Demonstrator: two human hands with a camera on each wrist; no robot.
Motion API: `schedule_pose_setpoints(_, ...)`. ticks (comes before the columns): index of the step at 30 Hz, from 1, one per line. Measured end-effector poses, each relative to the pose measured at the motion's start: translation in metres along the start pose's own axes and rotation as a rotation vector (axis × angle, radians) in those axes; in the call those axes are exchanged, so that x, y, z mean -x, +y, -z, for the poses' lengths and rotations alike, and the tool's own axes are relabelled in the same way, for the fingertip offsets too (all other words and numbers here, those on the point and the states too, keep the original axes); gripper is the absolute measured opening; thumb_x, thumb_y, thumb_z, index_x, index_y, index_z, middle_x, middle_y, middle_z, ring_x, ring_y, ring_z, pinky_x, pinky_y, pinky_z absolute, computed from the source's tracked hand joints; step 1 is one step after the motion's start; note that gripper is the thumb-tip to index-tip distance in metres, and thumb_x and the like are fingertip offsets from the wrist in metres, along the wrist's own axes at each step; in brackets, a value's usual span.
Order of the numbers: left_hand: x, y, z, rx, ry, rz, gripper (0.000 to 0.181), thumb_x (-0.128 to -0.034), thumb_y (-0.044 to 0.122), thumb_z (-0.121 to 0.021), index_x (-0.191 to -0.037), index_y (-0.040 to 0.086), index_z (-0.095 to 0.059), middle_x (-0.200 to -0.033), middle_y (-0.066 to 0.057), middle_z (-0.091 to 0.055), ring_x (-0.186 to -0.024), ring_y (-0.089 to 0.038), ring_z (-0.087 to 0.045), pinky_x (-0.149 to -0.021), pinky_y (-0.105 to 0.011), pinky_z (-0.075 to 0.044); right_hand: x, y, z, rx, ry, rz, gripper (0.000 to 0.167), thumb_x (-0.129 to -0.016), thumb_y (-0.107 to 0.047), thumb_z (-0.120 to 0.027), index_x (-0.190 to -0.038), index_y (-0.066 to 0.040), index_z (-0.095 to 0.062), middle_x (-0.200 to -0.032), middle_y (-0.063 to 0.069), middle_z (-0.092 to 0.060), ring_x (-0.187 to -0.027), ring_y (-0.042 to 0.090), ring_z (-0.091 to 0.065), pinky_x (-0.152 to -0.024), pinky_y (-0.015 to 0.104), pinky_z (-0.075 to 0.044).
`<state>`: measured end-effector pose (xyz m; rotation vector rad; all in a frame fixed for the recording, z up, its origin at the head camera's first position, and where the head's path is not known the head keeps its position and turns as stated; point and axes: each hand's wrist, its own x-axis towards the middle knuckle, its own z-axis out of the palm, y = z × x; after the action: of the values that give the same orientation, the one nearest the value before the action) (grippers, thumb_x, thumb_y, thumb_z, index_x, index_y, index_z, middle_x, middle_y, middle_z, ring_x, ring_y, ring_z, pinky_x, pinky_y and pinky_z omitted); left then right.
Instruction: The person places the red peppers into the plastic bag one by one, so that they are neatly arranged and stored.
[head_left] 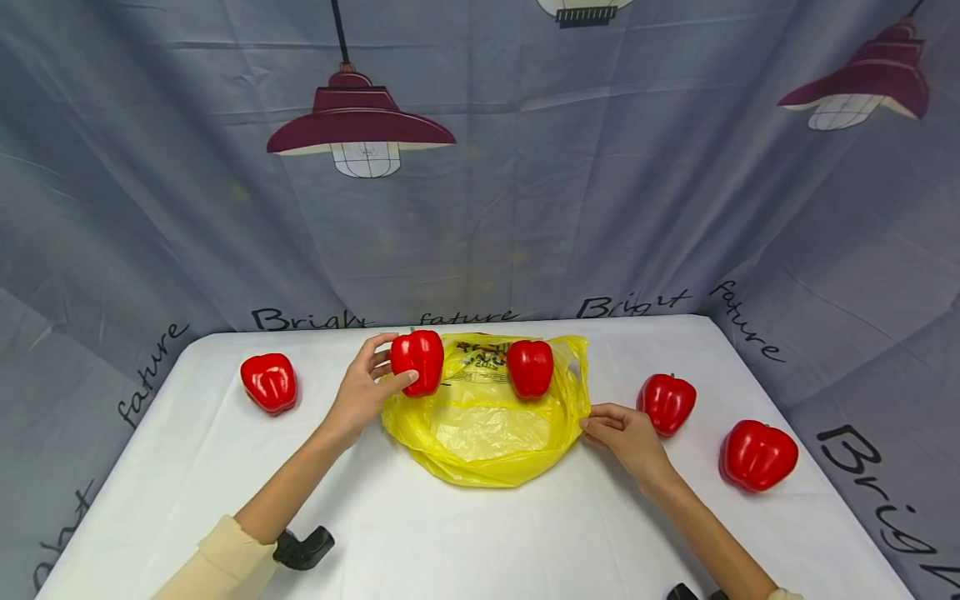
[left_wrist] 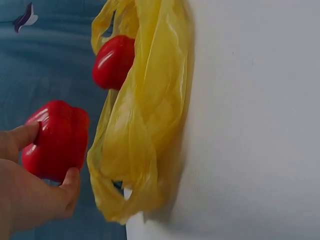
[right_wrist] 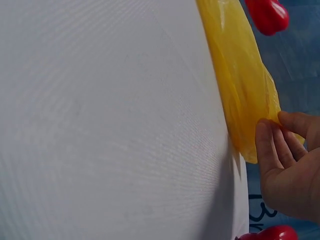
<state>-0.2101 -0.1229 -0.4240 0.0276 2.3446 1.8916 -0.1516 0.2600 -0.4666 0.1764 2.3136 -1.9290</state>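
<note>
Left grip (head_left: 363, 395): we hold a pepper (head_left: 417, 358) above the left edge of the bag (head_left: 487, 437).
Right grip (head_left: 627, 438): we pinch the bag's right edge.
Bag: on our desk (head_left: 480, 542), with another pepper (head_left: 530, 369).

Near a crumpled yellow bag (head_left: 487, 433) pinched by the right hand (head_left: 628, 437), a red pepper (head_left: 420, 358) is held by the left hand (head_left: 362, 395).

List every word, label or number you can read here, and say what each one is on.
"Bright": black script on the grey-blue backdrop, repeated; some copies are cut off.
"fature": same script on the backdrop, repeated.
On the yellow bag: black printing, too small and creased to read.
Right wrist view: lettering on the backdrop, cut off, not readable as a word.
</note>
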Motion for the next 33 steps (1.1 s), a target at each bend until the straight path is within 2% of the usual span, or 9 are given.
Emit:
schedule_pose_setpoints(7, -0.012, 0.0, -0.033, -0.006, -0.017, -0.026, 0.064, -0.0912, 0.011, -0.073, -0.147, 0.018, -0.042, -0.142, -0.017, -0.047, -0.126, -0.037, -0.047, -0.098, -0.05, -0.05, -0.003, -0.001, 0.0, 0.014, 0.012, -0.01, 0.034, -0.094, -0.006, -0.069, -0.121, 0.014, -0.061, -0.099, 0.014, -0.071, -0.087, 0.015, -0.07, -0.082, 0.031, -0.057)
schedule_pose_setpoints(16, -0.025, -0.001, -0.069, -0.013, -0.005, -0.008, 0.06, -0.0906, 0.009, -0.073, -0.144, 0.018, -0.046, -0.137, -0.016, -0.051, -0.122, -0.036, -0.052, -0.094, -0.047, -0.053, -0.003, -0.002, 0.0, 0.017, 0.006, -0.014, 0.036, -0.095, -0.007, -0.069, -0.122, 0.014, -0.06, -0.101, 0.015, -0.071, -0.088, 0.015, -0.07, -0.082, 0.031, -0.057)
schedule_pose_setpoints(22, -0.034, -0.009, -0.082, -0.003, -0.007, -0.015, 0.059, -0.0901, 0.008, -0.074, -0.142, 0.018, -0.048, -0.136, -0.016, -0.052, -0.121, -0.036, -0.053, -0.095, -0.046, -0.053, -0.003, -0.002, 0.0, 0.003, 0.004, -0.017, 0.036, -0.094, -0.006, -0.069, -0.122, 0.014, -0.06, -0.101, 0.014, -0.071, -0.087, 0.014, -0.07, -0.083, 0.032, -0.057)
schedule_pose_setpoints(30, -0.041, -0.016, -0.093, -0.007, 0.002, -0.062, 0.056, -0.0908, 0.004, -0.071, -0.141, 0.013, -0.049, -0.133, -0.018, -0.054, -0.117, -0.037, -0.055, -0.095, -0.046, -0.053, -0.003, -0.001, 0.001, 0.0, 0.002, -0.011, 0.035, -0.094, -0.006, -0.069, -0.122, 0.014, -0.06, -0.101, 0.015, -0.071, -0.088, 0.015, -0.07, -0.084, 0.033, -0.057)
schedule_pose_setpoints(33, -0.042, -0.017, -0.096, -0.018, -0.001, -0.056, 0.056, -0.0913, 0.004, -0.071, -0.142, 0.013, -0.048, -0.134, -0.019, -0.053, -0.117, -0.037, -0.055, -0.095, -0.046, -0.053, -0.003, -0.001, 0.001, -0.01, -0.003, -0.006, 0.036, -0.094, -0.005, -0.069, -0.122, 0.015, -0.06, -0.101, 0.015, -0.071, -0.088, 0.014, -0.07, -0.084, 0.033, -0.057)
